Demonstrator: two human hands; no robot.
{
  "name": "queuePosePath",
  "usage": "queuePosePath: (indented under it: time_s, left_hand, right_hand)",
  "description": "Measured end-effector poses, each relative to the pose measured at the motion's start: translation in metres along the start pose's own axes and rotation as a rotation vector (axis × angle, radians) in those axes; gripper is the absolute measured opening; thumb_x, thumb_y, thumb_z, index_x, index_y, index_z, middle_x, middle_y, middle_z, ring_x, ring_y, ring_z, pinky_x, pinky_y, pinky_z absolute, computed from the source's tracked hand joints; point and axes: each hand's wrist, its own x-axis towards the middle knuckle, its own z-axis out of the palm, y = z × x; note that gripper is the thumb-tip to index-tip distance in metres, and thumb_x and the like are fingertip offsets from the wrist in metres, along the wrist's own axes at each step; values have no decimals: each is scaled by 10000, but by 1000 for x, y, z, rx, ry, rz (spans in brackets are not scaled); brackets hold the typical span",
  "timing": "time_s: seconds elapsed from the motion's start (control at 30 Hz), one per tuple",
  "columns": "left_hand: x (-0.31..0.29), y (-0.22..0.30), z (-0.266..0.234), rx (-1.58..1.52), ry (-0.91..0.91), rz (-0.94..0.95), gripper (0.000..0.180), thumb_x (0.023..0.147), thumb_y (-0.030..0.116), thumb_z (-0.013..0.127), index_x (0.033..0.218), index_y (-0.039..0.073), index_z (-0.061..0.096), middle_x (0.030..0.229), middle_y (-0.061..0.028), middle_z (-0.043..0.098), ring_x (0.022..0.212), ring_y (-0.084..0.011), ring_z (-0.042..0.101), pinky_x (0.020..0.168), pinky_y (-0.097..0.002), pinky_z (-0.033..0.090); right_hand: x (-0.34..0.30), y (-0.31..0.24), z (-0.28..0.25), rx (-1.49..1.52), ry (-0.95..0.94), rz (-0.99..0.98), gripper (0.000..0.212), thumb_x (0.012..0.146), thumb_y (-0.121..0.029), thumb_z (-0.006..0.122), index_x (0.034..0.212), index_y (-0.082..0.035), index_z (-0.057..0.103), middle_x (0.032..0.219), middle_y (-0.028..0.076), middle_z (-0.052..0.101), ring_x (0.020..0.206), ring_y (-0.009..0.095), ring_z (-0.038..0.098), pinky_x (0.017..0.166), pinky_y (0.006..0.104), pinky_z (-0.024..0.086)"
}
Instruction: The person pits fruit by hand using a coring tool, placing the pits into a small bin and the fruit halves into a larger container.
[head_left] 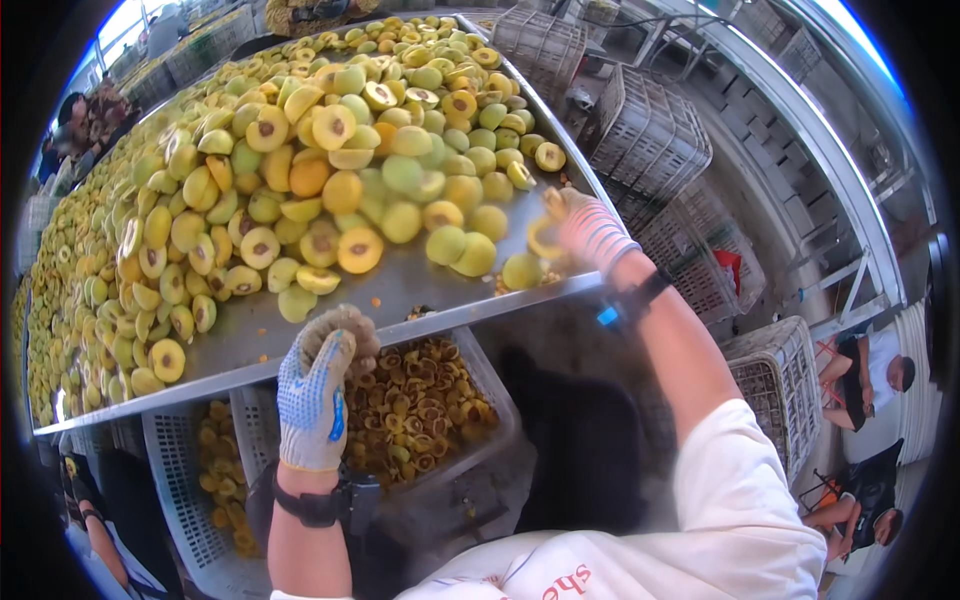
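Two gloved hands are by the near edge of a metal table (410, 291). The right hand (592, 228) is blurry, right of the middle of the frame. A yellow fruit half (537, 240) is just left of and below its fingers; I cannot tell if they grip it. It looks round, with no clear long side. The left hand (320, 390), left of and below the middle, is much farther from it. Its fingers curl in; whether they hold anything, I cannot tell. A fruit heap (341, 192) fills the upper left.
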Motion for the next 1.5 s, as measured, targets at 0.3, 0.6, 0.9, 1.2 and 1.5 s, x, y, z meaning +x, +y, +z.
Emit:
queuePosePath:
  time_s: [0.3, 0.6, 0.9, 1.2, 1.5]
  left_hand:
    - [11, -23, 21, -313, -2, 229, 491, 1012, 420, 491, 1320, 39, 526, 1256, -133, 606, 1150, -295, 574, 1018, -413, 441]
    - [-4, -16, -24, -464, -11, 83, 468, 1002, 424, 487, 1189, 10, 602, 1092, -173, 661, 995, -318, 637, 912, -441, 515]
    - [-5, -15, -31, -476, 34, -31, 409, 1002, 351, 512, 1071, -31, 641, 989, -152, 687, 917, -262, 666, 843, -362, 547]
    - [-1, -18, -38, 248, -51, 39, 232, 998, 200, 508, 1004, 23, 657, 911, -94, 677, 862, -201, 649, 812, -308, 513]
    - [6, -3, -43, 1287, -331, 371, 227, 981, 198, 570, 1122, 40, 651, 1076, -107, 680, 965, -234, 656, 851, -332, 519]
  right_hand:
    - [-124, -162, 87, 1056, -203, -300, 438, 843, -374, 743, 1090, -32, 623, 833, 100, 681, 720, 276, 672, 638, 383, 524]
    - [-160, -173, 81, 128, -72, -538, 428, 857, -301, 697, 1140, -20, 542, 887, 194, 678, 828, 376, 669, 685, 449, 522]
    - [-161, -183, 100, 35, -213, -463, 294, 824, -191, 663, 1028, -29, 529, 793, 179, 679, 750, 374, 678, 626, 465, 523]
    - [-153, -162, 116, -12, -221, -502, 144, 871, -120, 564, 979, -24, 565, 794, 186, 684, 761, 376, 685, 617, 465, 525]
    - [-159, -161, 116, 36, -442, -366, 265, 866, -272, 677, 1015, -68, 598, 825, 195, 677, 803, 407, 661, 697, 467, 524]
